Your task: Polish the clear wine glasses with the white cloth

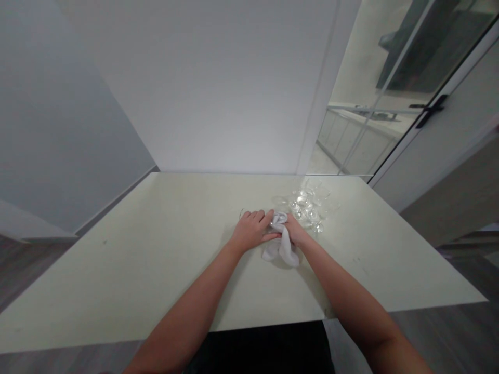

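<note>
My left hand (251,229) is closed around a clear glass (241,212); only a bit of its edge shows past the fingers, so its full shape is hidden. My right hand (295,231) grips a white cloth (287,249) and presses it against the glass, close to the left hand. Part of the cloth is bunched between both hands, and its loose end hangs down toward the tabletop. Just beyond the right hand stands a cluster of clear glasses (310,205), several of them close together.
The pale table (156,270) reaches to a white wall panel (218,93) at its far edge. To the right is a glazed door with a black handle (431,110), with a kitchen counter (356,130) visible through the glass. Grey floor (448,337) shows beside the table.
</note>
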The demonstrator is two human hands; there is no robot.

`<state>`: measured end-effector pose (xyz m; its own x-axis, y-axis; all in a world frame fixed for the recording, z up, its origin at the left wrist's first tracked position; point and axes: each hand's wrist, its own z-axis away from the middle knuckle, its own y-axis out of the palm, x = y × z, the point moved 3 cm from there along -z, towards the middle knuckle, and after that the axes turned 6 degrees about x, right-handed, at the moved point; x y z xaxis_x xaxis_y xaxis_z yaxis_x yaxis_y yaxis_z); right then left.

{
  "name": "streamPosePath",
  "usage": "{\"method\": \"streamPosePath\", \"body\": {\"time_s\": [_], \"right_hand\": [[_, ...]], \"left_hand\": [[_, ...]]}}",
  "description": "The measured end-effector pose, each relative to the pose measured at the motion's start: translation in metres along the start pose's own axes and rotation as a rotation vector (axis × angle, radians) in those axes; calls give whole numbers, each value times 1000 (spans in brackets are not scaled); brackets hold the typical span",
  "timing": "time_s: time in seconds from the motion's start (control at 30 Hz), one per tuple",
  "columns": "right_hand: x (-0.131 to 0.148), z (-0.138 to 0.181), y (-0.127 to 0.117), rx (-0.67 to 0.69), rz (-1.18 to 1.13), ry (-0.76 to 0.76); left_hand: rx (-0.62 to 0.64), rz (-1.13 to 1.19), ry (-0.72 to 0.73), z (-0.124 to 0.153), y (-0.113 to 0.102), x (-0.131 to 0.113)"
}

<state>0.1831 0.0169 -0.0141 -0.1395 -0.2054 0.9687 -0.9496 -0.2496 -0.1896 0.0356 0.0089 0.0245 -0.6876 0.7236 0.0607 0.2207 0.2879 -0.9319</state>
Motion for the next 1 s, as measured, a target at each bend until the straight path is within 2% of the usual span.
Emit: {"method": "streamPosePath", "body": {"time_s": [0.13,0.23,0.3,0.4,0.53,0.63,0.7,0.9,1.0], "right_hand": [[13,0,4,76,416,-91],[20,3,5,52,760,-50],[23,5,6,40,879,-25],[22,6,8,3,788,-44],[12,1,10,-49,323,-109],[6,-1,12,-17,100,-102],[9,1,12,9,178,-101],[31,12,9,4,870,-115],[31,13,10,28,993,-75]], "left_hand": [[143,22,-94,4,7,8],[224,79,-178,8,11,13],[240,130,-191,9,13,13],[128,194,-147,8,10,11],[-120,212,-52,7,-1,6],[-125,153,-50,6,-3,5],[-62,123,-79,6,-2,7],[165,189,-149,3,4,11],[200,232,-191,3,7,12]]}}
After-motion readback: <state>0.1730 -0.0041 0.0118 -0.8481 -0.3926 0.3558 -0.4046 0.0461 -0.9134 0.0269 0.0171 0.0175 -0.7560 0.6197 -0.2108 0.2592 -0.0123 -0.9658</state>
